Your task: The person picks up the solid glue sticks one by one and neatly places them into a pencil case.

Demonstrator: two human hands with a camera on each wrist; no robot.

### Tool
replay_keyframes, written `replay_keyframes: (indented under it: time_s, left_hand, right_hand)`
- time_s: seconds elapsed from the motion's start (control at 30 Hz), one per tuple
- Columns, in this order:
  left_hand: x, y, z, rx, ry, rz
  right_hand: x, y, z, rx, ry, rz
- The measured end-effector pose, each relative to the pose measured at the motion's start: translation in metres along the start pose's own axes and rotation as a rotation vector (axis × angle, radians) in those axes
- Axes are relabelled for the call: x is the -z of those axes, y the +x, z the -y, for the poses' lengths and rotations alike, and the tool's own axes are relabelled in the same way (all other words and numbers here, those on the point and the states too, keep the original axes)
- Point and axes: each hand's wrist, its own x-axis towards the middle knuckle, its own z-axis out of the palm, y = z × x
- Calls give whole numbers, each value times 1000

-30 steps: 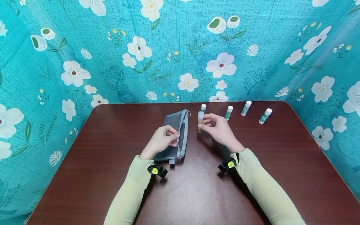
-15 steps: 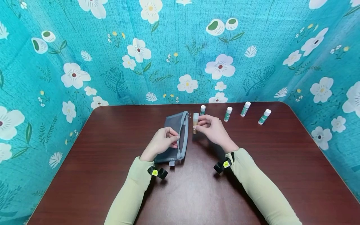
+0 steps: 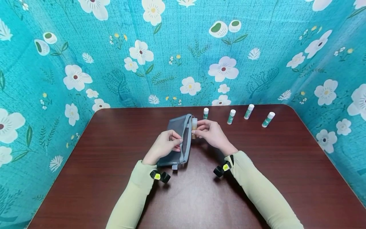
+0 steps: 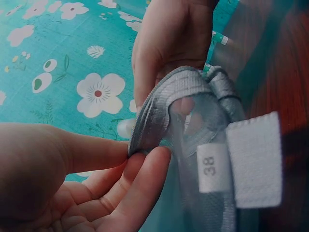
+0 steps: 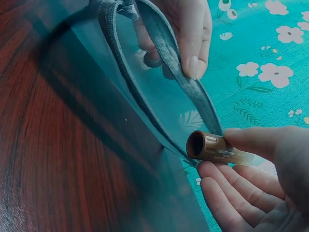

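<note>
Surface (image 3: 114, 136): dark, beneath pouch (image 3: 176, 124)
Left fingers (image 4: 147, 181): pinching pouch rim
Right fingers (image 5: 239, 195): pinching tube (image 5: 219, 149) at pouch opening
Tube: probably light, stiff; best gripped mid-barrel

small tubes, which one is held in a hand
The brown tube, pinched by the right hand; the other four tubes, green with white caps, are untouched.

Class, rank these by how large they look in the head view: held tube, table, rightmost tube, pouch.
Table
Pouch
Held tube and rightmost tube: too alike to rank; right hand partly hides the first
</note>
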Motion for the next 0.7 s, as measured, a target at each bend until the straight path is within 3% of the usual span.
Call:
replay_keyframes:
  time_s: [0.3,0.7]
  left_hand:
    - [-1,0,-1,7,-13,10]
    - [-3,0,-3,13,-18,20]
  right_hand:
    - [-8,0,-2,-34,25,28]
    - [-15,7,-14,-120,-35,40]
